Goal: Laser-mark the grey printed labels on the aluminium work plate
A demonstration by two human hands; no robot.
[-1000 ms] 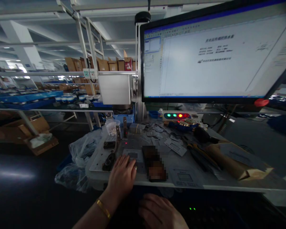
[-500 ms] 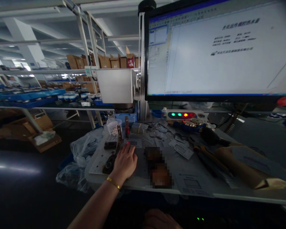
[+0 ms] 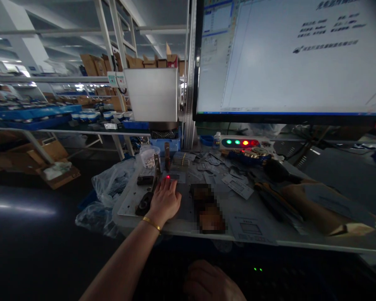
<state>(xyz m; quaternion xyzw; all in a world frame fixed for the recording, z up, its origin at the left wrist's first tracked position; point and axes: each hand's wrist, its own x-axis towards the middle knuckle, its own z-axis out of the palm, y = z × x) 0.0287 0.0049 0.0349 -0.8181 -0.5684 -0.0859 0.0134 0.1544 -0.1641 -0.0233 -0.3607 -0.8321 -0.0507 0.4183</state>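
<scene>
My left hand (image 3: 164, 201) lies palm down on a small grey plate (image 3: 177, 178) on the metal work table (image 3: 188, 228), fingers stretched forward. A red light spot (image 3: 168, 177) glows right at its fingertips, under the grey machine head (image 3: 151, 95). A gold bracelet circles that wrist. My right hand (image 3: 213, 282) rests low in front of the table edge in the dark; its fingers look curled and I cannot make out anything in them. A blurred dark object (image 3: 208, 209) lies just right of my left hand.
A large monitor (image 3: 294, 58) hangs over the table's right half. Several loose grey plates (image 3: 235, 184), a button box with green and red lamps (image 3: 241, 143), a plastic cup (image 3: 148, 155), a brown paper bag (image 3: 326, 205) and clamps (image 3: 144, 202) crowd the table. Plastic bags hang at the left.
My left hand has slid forward along the plate until its fingertips reach the red light spot. My view moved closer to the table. The right hand stayed low.
</scene>
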